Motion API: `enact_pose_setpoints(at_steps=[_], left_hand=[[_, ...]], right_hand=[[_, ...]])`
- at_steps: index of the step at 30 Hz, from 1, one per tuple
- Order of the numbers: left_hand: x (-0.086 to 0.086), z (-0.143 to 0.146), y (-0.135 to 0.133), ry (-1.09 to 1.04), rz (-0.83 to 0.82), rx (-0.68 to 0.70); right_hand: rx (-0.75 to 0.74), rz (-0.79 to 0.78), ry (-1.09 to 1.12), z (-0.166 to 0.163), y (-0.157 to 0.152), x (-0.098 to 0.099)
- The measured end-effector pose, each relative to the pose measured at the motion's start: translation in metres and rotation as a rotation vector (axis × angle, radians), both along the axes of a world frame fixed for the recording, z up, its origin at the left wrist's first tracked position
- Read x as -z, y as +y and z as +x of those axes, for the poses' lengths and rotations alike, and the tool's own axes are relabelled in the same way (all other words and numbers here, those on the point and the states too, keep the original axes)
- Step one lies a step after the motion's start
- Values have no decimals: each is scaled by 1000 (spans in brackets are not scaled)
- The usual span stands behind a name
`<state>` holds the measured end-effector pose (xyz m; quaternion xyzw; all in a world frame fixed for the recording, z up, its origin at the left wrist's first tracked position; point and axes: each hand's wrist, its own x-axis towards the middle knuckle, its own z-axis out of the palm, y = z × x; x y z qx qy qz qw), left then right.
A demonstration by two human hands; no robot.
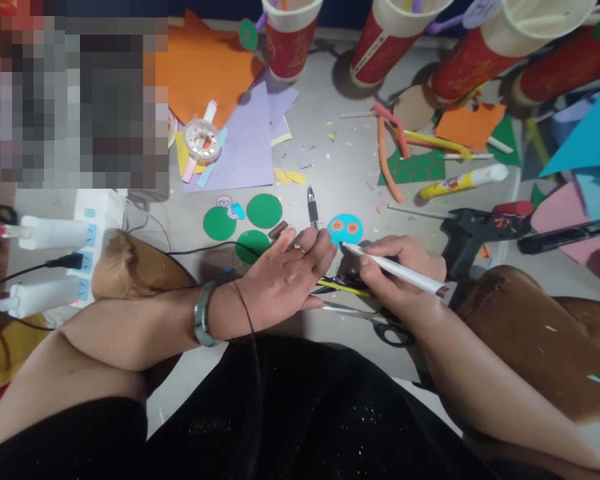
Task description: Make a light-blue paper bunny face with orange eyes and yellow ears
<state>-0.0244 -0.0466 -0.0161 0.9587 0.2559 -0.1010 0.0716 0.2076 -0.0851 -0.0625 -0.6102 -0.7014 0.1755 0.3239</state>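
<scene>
Fingers (376, 279) around white marker (400, 271), slim, dark-ended

"What are the hands doing?"

"The right hand (409, 291) grips a white pen (400, 268), its tip at the near edge of a blue oval (345, 229) bearing two orange circles (353, 227). The left hand (287, 270) is just beside it, fingers extended."

"And farther left?"

"Green discs (264, 211), flat on the surface (350, 193)."

"To the right?"

"A glue gun (473, 232), with a glue stick (463, 182) beyond. Red-and-white cups (291, 43) line the far side."
</scene>
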Motion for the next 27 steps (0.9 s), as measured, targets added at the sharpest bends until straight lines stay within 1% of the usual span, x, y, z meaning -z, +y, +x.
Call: enact_pose_setpoints(at_steps=[3, 7, 11, 20, 23, 27], left_hand=[[1, 0, 0, -5, 5, 1], [3, 0, -2, -15, 29, -9], [3, 0, -3, -14, 39, -9], [2, 0, -1, -16, 17, -4], [2, 0, -2, -11, 28, -3], [3, 0, -2, -6, 37, -11]], right_hand=[[32, -17, -6, 0, -1, 0], [84, 24, -3, -1, -2, 0], [49, 33, -5, -1, -2, 0], [61, -24, -7, -1, -2, 1], [67, -12, -15, -1, -2, 0], [34, 26, -12, -1, -2, -2]])
